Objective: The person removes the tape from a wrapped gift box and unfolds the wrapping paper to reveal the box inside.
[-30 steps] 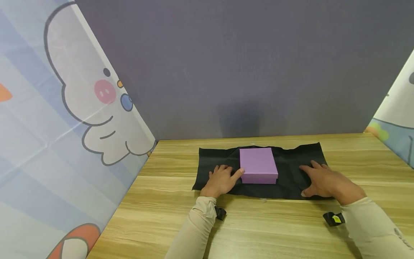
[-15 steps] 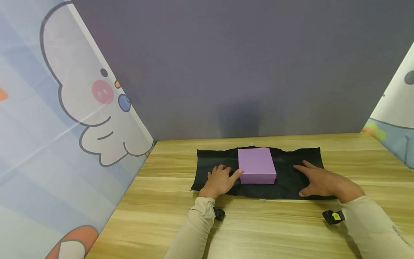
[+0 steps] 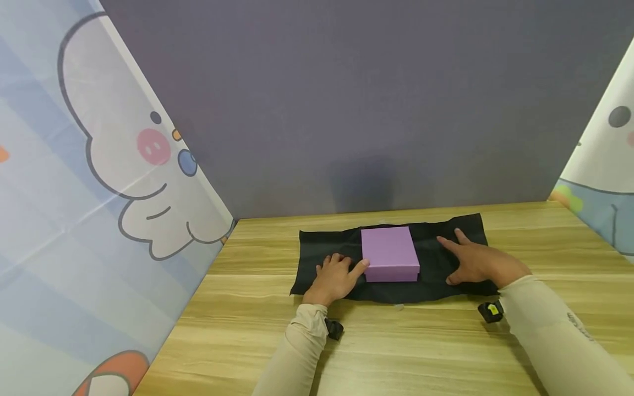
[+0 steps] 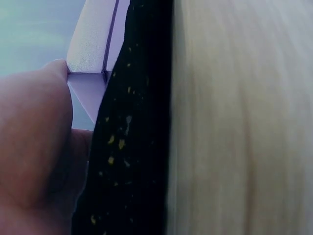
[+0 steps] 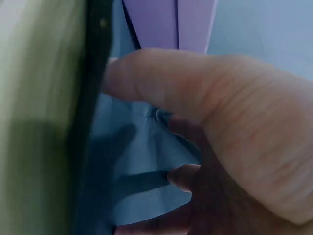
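Observation:
A lidded purple box [image 3: 389, 248] sits on a wrinkled black sheet [image 3: 315, 246] that spreads out past both its sides. My left hand [image 3: 335, 279] rests on the sheet left of the box, its thumb at the box's front left corner. In the left wrist view that thumb [image 4: 34, 122] overlaps the box's corner [image 4: 90, 44]. On the sheet's right part my right hand [image 3: 476, 263] lies with fingers spread, some way from the box. The right wrist view shows its thumb [image 5: 166, 81] by the sheet's near edge, with fingertips on the sheet [image 5: 146, 196].
The wood-grain table [image 3: 406, 352] runs back to a grey upright panel [image 3: 366, 110]. Printed cartoon curtains [image 3: 99, 231] hang at the left and right. A black wrist camera [image 3: 491, 311] sits under the right sleeve, another [image 3: 334, 329] beside the left.
My right hand has moved left and farther from me. The sheet's far right corner has shifted left and up in view. My left hand and the box keep their places.

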The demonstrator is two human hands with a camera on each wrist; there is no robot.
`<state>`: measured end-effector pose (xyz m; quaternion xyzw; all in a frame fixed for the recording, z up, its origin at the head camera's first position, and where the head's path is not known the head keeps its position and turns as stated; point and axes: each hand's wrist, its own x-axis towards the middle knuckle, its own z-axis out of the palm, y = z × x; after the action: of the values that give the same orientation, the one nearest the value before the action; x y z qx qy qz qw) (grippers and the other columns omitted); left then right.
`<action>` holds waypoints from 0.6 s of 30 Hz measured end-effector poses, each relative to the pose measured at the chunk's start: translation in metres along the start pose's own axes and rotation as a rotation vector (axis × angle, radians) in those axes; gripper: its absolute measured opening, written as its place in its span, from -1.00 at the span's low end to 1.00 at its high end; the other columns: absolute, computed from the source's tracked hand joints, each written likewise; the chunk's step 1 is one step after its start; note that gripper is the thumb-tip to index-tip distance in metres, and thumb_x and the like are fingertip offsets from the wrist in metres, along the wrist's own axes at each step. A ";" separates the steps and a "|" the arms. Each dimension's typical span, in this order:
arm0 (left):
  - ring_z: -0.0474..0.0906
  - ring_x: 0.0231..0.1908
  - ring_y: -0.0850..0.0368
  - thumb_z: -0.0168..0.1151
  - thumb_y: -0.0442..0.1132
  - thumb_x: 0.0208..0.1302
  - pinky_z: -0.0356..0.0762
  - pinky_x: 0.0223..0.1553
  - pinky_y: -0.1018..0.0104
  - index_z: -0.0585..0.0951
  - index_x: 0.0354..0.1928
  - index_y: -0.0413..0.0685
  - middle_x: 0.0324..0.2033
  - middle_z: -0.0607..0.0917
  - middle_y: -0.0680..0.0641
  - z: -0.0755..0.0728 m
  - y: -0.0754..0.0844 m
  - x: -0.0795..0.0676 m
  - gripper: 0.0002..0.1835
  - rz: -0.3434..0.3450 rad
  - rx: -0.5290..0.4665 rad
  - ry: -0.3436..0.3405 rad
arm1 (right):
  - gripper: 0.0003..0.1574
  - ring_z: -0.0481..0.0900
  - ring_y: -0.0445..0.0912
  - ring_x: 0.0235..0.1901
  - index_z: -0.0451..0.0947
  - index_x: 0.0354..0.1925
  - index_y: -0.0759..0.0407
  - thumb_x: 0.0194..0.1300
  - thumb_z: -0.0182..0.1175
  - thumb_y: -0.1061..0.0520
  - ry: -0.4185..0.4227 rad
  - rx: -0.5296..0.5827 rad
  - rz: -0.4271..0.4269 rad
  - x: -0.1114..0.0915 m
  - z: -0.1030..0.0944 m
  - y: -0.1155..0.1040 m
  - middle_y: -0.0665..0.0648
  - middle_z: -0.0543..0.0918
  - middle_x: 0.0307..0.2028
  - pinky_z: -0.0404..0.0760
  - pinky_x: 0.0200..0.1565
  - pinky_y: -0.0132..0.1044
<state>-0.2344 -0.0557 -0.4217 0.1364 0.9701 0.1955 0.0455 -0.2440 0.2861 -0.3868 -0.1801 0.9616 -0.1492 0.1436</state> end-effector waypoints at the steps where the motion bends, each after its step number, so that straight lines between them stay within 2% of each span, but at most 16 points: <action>1: 0.09 0.44 -0.35 -0.54 0.56 0.36 -0.01 0.30 -0.49 0.47 0.40 -0.08 0.40 0.34 -0.20 0.000 -0.001 0.000 0.03 -0.002 0.002 -0.001 | 0.36 0.51 0.50 0.03 -0.01 0.52 0.39 0.05 0.54 -0.09 -0.010 -0.003 0.008 0.003 -0.001 -0.001 0.78 -0.26 0.37 0.59 -0.23 0.12; 5: 0.10 0.43 -0.33 -0.54 0.56 0.36 0.00 0.30 -0.49 0.47 0.40 -0.08 0.40 0.35 -0.20 -0.001 -0.002 0.000 0.03 -0.002 0.008 0.001 | 0.47 0.49 0.50 0.04 -0.08 0.54 0.39 -0.03 0.61 -0.06 -0.066 -0.003 0.051 0.011 -0.006 -0.008 0.78 -0.34 0.36 0.59 -0.27 0.06; 8: 0.12 0.43 -0.32 -0.54 0.56 0.36 0.00 0.30 -0.49 0.47 0.40 -0.08 0.39 0.36 -0.19 -0.002 -0.003 -0.001 0.03 -0.004 0.009 0.004 | 0.55 0.40 0.60 0.08 -0.09 0.54 0.36 -0.11 0.64 -0.12 -0.105 -0.036 0.076 0.016 -0.010 -0.012 0.79 -0.33 0.35 0.59 -0.20 0.18; 13: 0.11 0.43 -0.34 -0.53 0.56 0.36 -0.01 0.31 -0.49 0.48 0.39 -0.08 0.38 0.36 -0.19 -0.002 -0.003 -0.001 0.03 -0.006 0.001 0.003 | 0.66 0.29 0.67 0.14 -0.05 0.55 0.27 -0.27 0.65 -0.30 -0.156 -0.150 0.095 0.024 -0.016 -0.013 0.77 -0.21 0.37 0.47 -0.03 0.41; 18: 0.10 0.43 -0.36 -0.54 0.56 0.35 -0.06 0.32 -0.49 0.48 0.39 -0.08 0.39 0.35 -0.19 0.000 -0.002 -0.001 0.03 -0.004 -0.012 -0.004 | 0.69 0.22 0.63 0.23 0.01 0.53 0.28 -0.33 0.63 -0.39 -0.182 -0.223 0.089 0.028 -0.018 -0.009 0.71 -0.01 0.38 0.38 0.05 0.47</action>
<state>-0.2335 -0.0581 -0.4225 0.1345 0.9692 0.2008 0.0484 -0.2721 0.2719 -0.3737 -0.1651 0.9622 -0.0182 0.2159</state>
